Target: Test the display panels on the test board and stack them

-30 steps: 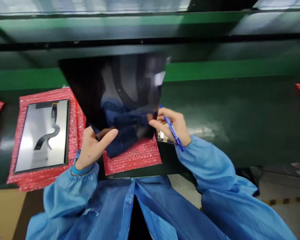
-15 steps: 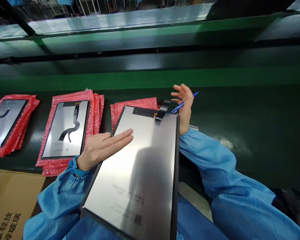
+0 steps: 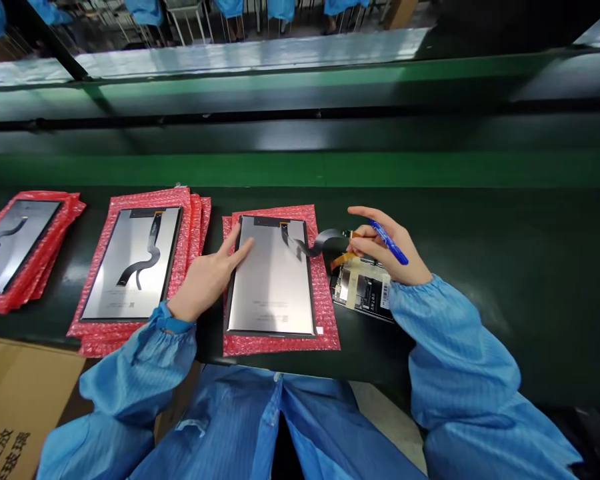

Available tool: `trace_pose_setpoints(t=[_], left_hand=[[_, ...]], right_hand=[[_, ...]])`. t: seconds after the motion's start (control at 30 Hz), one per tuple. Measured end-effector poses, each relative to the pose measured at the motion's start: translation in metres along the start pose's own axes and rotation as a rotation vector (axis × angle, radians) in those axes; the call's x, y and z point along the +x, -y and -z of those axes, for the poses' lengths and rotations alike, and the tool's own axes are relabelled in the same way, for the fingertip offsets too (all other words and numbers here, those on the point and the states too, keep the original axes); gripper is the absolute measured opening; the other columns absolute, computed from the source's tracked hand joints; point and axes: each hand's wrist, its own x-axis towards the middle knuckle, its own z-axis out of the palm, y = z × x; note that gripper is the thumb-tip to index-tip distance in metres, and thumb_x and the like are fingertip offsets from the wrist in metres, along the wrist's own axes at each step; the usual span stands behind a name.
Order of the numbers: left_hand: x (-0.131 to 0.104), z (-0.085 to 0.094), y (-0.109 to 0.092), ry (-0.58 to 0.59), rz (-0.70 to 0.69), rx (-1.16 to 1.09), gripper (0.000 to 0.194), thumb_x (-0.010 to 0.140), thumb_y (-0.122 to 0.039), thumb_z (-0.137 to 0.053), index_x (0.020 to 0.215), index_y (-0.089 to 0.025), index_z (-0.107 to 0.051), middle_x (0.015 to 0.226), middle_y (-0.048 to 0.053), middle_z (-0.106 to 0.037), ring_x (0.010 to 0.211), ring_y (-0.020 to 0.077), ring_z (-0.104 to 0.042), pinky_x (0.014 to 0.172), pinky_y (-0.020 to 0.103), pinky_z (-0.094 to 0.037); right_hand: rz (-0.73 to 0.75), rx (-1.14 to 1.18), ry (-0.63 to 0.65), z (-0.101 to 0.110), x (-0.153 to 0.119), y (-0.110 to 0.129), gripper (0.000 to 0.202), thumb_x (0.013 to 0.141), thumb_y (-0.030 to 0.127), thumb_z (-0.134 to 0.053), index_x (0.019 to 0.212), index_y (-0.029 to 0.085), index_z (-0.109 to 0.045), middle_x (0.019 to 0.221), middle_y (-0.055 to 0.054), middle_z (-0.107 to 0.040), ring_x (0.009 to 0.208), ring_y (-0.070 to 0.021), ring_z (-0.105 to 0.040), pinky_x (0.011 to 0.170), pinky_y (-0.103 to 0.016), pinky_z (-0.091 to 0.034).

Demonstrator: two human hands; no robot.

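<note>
A silver display panel (image 3: 273, 287) lies on red bubble wrap (image 3: 327, 313) in front of me. My left hand (image 3: 207, 280) rests at its upper left edge, two fingers spread on its back. From the panel's top, a dark flex cable (image 3: 325, 240) runs right to my right hand (image 3: 387, 247), which pinches its end between thumb and fingers. A blue pen (image 3: 387, 241) is also tucked in that hand. Beneath the right hand sits a device with an exposed circuit board (image 3: 363, 287), an orange flex strip (image 3: 342, 261) rising from its upper left.
To the left, two more silver panels (image 3: 130, 267) (image 3: 17, 233) lie on stacks of red bubble wrap. A cardboard box (image 3: 25, 387) is at the lower left. Beyond the dark green bench (image 3: 505, 267) runs a black rail (image 3: 260, 115), with people in blue further back.
The panel has come down from a raised, tilted position onto the red wrap. My right hand has moved from behind it to the cable's end, and the circuit-board device now shows.
</note>
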Motion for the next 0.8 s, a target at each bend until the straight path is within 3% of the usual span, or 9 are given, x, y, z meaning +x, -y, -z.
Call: trace_pose_setpoints(t=[0.03, 0.1, 0.17, 0.23, 0.33, 0.4, 0.47, 0.53, 0.8], left_hand=[[-0.001, 0.005, -0.001, 0.052, 0.076, 0.047, 0.065, 0.088, -0.003, -0.041, 0.15, -0.023, -0.043, 0.161, 0.017, -0.029, 0.066, 0.0203, -0.072, 0.053, 0.036, -0.057], [-0.001, 0.015, -0.01, 0.013, 0.16, -0.019, 0.061, 0.09, -0.008, -0.041, 0.15, -0.018, -0.041, 0.159, 0.018, -0.034, 0.071, 0.0217, -0.072, 0.056, 0.037, -0.057], [0.002, 0.021, -0.028, -0.133, 0.127, -0.28, 0.054, 0.094, -0.016, -0.041, 0.147, -0.017, -0.045, 0.154, 0.015, -0.044, 0.078, 0.0195, -0.07, 0.061, 0.033, -0.056], [0.01, 0.021, -0.051, -0.224, 0.049, -0.608, 0.05, 0.095, -0.022, -0.044, 0.144, -0.016, -0.048, 0.145, 0.014, -0.054, 0.068, 0.0122, -0.062, 0.057, 0.027, -0.051], [0.025, 0.011, -0.082, -0.143, 0.064, -0.977, 0.045, 0.089, -0.022, -0.053, 0.133, -0.015, -0.059, 0.108, 0.007, -0.071, 0.047, 0.005, -0.039, 0.046, 0.023, -0.036], [0.032, 0.002, -0.092, -0.061, 0.147, -1.101, 0.033, 0.083, -0.019, -0.057, 0.113, -0.013, -0.07, 0.068, -0.003, -0.062, 0.043, 0.0048, -0.029, 0.044, 0.022, -0.026], [0.035, -0.004, -0.094, -0.018, 0.211, -1.158, 0.021, 0.08, -0.018, -0.059, 0.095, -0.013, -0.073, 0.047, -0.009, -0.038, 0.042, 0.0057, -0.024, 0.045, 0.023, -0.019], [0.035, -0.008, -0.093, -0.02, 0.247, -1.192, 0.016, 0.078, -0.018, -0.06, 0.087, -0.014, -0.072, 0.046, -0.011, -0.025, 0.044, 0.0064, -0.023, 0.046, 0.024, -0.017], [0.035, -0.01, -0.089, 0.037, 0.256, -1.344, 0.004, 0.073, -0.018, -0.061, 0.069, -0.016, -0.058, 0.048, -0.011, -0.025, 0.047, 0.0064, -0.023, 0.048, 0.024, -0.018]], right_hand=[[0.011, 0.001, -0.016, -0.004, -0.003, 0.002, 0.047, 0.076, 0.041, -0.08, 0.113, 0.025, -0.056, 0.069, 0.005, -0.06, 0.06, -0.0143, -0.061, 0.058, -0.028, -0.052], [0.044, 0.0, -0.037, -0.016, -0.009, 0.006, 0.041, 0.077, 0.044, -0.079, 0.1, 0.026, -0.05, 0.071, 0.004, -0.061, 0.06, -0.0143, -0.061, 0.056, -0.028, -0.05], [0.071, -0.049, -0.011, -0.029, -0.015, 0.008, 0.037, 0.081, 0.042, -0.075, 0.093, 0.026, -0.044, 0.074, 0.003, -0.062, 0.062, -0.015, -0.062, 0.059, -0.029, -0.05], [0.1, -0.154, 0.066, -0.04, -0.022, 0.009, 0.03, 0.087, 0.038, -0.069, 0.091, 0.025, -0.042, 0.079, 0.001, -0.063, 0.066, -0.0156, -0.063, 0.064, -0.029, -0.049], [0.173, -0.321, 0.171, -0.053, -0.03, 0.01, 0.019, 0.092, 0.03, -0.06, 0.09, 0.024, -0.041, 0.084, 0.0, -0.062, 0.069, -0.0146, -0.062, 0.066, -0.028, -0.046], [0.216, -0.387, 0.205, -0.057, -0.033, 0.009, 0.017, 0.092, 0.026, -0.057, 0.089, 0.024, -0.04, 0.085, 0.0, -0.061, 0.07, -0.0139, -0.06, 0.066, -0.026, -0.045], [0.235, -0.409, 0.225, -0.06, -0.033, 0.009, 0.017, 0.093, 0.024, -0.056, 0.088, 0.024, -0.039, 0.085, 0.0, -0.06, 0.07, -0.0133, -0.059, 0.065, -0.025, -0.044], [0.236, -0.403, 0.226, -0.061, -0.033, 0.008, 0.02, 0.093, 0.024, -0.057, 0.088, 0.024, -0.038, 0.084, 0.001, -0.059, 0.069, -0.0127, -0.057, 0.064, -0.024, -0.043], [0.13, -0.259, 0.268, -0.063, -0.033, 0.004, 0.019, 0.096, 0.024, -0.053, 0.088, 0.024, -0.036, 0.078, 0.003, -0.058, 0.065, -0.0119, -0.057, 0.062, -0.024, -0.042]])
